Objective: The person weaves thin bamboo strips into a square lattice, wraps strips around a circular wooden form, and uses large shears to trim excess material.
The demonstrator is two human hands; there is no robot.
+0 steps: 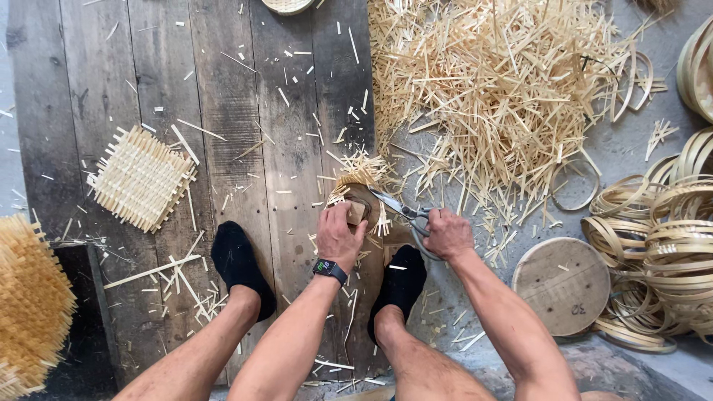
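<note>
Left hand (340, 236) is pressing down on a small wooden block (357, 212), fingers wrapped over it, pinning a woven mat (362, 184) flat to the planks (223, 111); right hand (448, 234) is clenched through the handles of the scissors (401, 210), blades reaching in toward the left thumb and biting at the mat's ragged edge; this looks like the trimming step, the stray strip ends being snipped around the block.

The mat is sitting just ahead of the left hand, between both hands and the big heap of offcuts (505, 82) that is spreading ahead and to the right; its fringe is poking out on the far side and toward the scissors, so by my reading the round is only partly done.

Next cut is calling for a small turn of the mat under the block, left hand holding its pressure so the weave is not shifting, blades kept clear of that thumb; the tips are very close to it.

Both feet in black socks (238, 260) are planted near the wrists, one to the left, one right under the hands; an untrimmed square mat (141, 178) is lying well left of the left hand; a round wooden disc (563, 284) is resting just right of the right forearm, and coiled hoops (661, 245) are piling up beyond it.
</note>
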